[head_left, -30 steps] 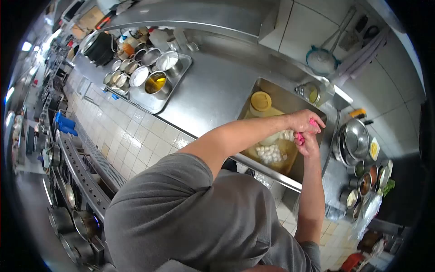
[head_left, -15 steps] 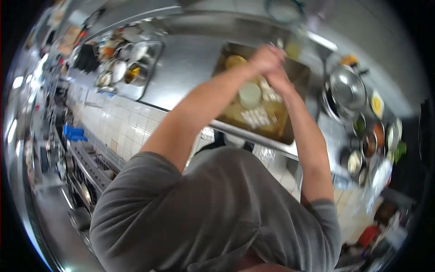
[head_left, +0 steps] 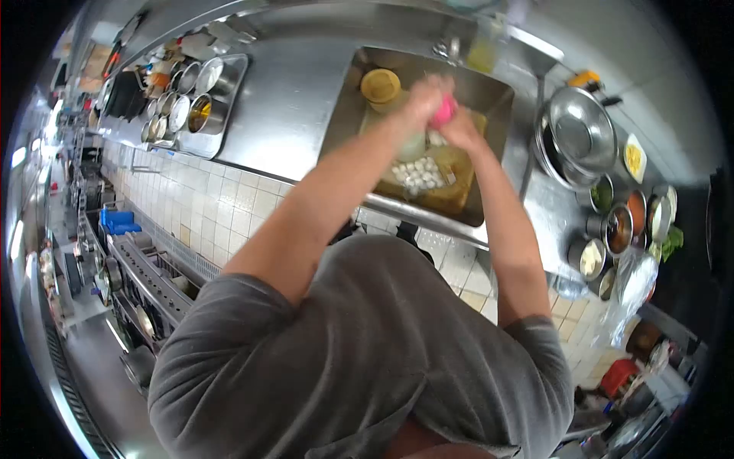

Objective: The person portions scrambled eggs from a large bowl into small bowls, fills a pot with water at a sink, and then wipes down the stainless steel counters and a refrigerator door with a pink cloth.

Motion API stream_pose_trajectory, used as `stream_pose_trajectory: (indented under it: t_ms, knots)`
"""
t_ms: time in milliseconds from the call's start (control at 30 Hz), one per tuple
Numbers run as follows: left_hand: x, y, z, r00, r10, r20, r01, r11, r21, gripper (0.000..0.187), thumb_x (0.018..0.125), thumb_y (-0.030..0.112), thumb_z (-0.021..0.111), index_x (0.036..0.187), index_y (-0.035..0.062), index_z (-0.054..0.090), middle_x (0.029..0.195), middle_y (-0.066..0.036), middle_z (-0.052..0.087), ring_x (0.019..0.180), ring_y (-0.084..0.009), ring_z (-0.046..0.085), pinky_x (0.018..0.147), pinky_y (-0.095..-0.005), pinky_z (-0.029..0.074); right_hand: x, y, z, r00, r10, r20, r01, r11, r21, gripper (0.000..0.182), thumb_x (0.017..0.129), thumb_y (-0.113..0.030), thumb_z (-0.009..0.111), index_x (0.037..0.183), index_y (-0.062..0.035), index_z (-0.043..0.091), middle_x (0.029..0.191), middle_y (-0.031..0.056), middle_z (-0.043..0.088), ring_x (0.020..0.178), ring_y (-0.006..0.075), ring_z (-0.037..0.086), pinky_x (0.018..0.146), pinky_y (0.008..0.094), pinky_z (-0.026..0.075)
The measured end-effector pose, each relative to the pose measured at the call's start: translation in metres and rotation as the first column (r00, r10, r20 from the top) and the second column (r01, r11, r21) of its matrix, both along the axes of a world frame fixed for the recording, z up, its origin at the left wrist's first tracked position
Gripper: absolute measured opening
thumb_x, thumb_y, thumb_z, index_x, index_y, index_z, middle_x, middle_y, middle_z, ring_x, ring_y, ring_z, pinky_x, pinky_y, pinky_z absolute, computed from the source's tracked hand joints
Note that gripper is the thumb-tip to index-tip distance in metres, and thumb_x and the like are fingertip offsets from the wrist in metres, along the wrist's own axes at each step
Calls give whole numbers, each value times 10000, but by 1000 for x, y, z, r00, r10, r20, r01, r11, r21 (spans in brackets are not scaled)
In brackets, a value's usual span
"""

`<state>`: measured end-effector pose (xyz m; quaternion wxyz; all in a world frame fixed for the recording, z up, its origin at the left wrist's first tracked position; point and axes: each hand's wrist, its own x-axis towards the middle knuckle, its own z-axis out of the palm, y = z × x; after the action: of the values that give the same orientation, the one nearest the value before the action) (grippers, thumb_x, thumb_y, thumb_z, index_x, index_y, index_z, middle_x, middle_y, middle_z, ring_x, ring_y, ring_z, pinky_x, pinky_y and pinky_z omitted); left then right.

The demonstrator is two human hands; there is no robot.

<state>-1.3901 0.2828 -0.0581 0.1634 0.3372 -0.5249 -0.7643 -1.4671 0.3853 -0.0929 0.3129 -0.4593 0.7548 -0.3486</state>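
Over the sink (head_left: 497, 107), my left hand (head_left: 430, 96) and my right hand (head_left: 460, 130) come together around a bright pink thing (head_left: 443, 112), both closed against it. Motion blurs my left fingers, and I cannot tell what kind of thing the pink one is. Below my hands, a yellowish board (head_left: 462, 187) lies in the sink with many small white pieces (head_left: 420, 176) on it. A pale round tub (head_left: 405, 147) stands partly behind my left forearm. Farther left is a yellow bowl (head_left: 381, 86), inside the sink's far corner.
A tap (head_left: 451, 50) and a bottle of yellow liquid (head_left: 485, 53) stand behind the sink. To the right are a metal colander (head_left: 582, 134) and several small bowls of food. A tray (head_left: 235, 99) of metal pots sits left on the steel counter (head_left: 290, 92).
My view has shifted, so the sink appears farther up and left. The pink thing now shows between my hands, which remain close together. The white pieces look sharper.
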Motion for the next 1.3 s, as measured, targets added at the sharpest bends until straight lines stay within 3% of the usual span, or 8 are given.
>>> stream_pose_trajectory:
  t_ms: [100, 300, 400, 500, 767, 933, 1067, 1300]
  knots:
    - [47, 29, -65, 912, -371, 177, 368, 928, 55, 215, 898, 155, 658, 1058, 42, 569, 821, -55, 587, 741, -155, 574, 657, -302, 508, 12, 36, -89, 936, 48, 347, -64, 997, 32, 635, 711, -151, 817, 1268, -24, 540, 1204, 141, 635, 1057, 226, 622, 887, 355, 529]
    - [137, 31, -94, 940, -249, 234, 199, 955, 219, 212, 911, 81, 649, 1120, 62, 615, 971, -79, 631, 792, -154, 638, 607, -296, 566, 63, 68, -64, 703, -105, 703, -22, 985, 169, 453, 800, -143, 790, 1160, -39, 536, 921, 34, 630, 659, 96, 600, 501, 206, 454]
    - [178, -4, -78, 901, -379, 212, 353, 923, 152, 120, 887, 74, 668, 1004, 56, 650, 979, -54, 611, 790, -158, 636, 654, -335, 603, 79, 49, -59, 752, -152, 641, 13, 976, 217, 312, 805, -128, 776, 1049, -44, 602, 884, 29, 628, 649, 119, 590, 544, 253, 478]
    - [219, -21, -67, 920, -362, 151, 331, 923, 195, 125, 909, 51, 626, 1031, 36, 605, 933, -63, 603, 799, -161, 643, 685, -321, 596, 106, 17, -28, 988, 63, -140, -77, 992, -98, 177, 806, -98, 757, 919, -44, 632, 856, 23, 625, 670, 148, 591, 630, 295, 505]
    - [379, -123, -20, 993, -83, 89, 79, 996, 53, 116, 885, 89, 556, 985, 67, 609, 806, -5, 571, 669, -96, 522, 592, -234, 453, 183, -105, 36, 986, -57, 157, 81, 986, -148, 194, 900, -100, 651, 1055, -11, 577, 938, 81, 656, 800, 135, 608, 733, 288, 492]
    - [487, -212, -6, 862, 423, 279, -374, 903, -214, 245, 873, 148, 627, 1090, 35, 636, 915, -65, 608, 759, -140, 600, 697, -287, 517, 290, -191, 71, 847, -165, 505, -22, 939, 344, 378, 932, -168, 623, 1254, -18, 497, 1021, 121, 667, 826, 212, 661, 749, 332, 530]
    - [505, -231, -85, 784, 552, 285, -80, 544, -835, 424, 863, 155, 616, 1226, -52, 549, 1206, -294, 550, 1128, -373, 547, 957, -425, 459, 314, -192, 1, 980, 51, -192, -59, 998, -37, 459, 921, -217, 640, 1306, -23, 482, 1052, 144, 668, 693, 211, 672, 631, 315, 532]
    - [409, -215, -121, 547, 511, 663, 432, 506, -747, 825, 924, 416, 463, 1458, -152, 193, 1518, -400, 116, 1440, -531, 23, 1180, -569, 4, 275, -119, 12, 918, -274, 287, 254, 961, 108, 328, 934, -150, 609, 1224, -10, 543, 977, 114, 676, 679, 165, 652, 602, 289, 523]
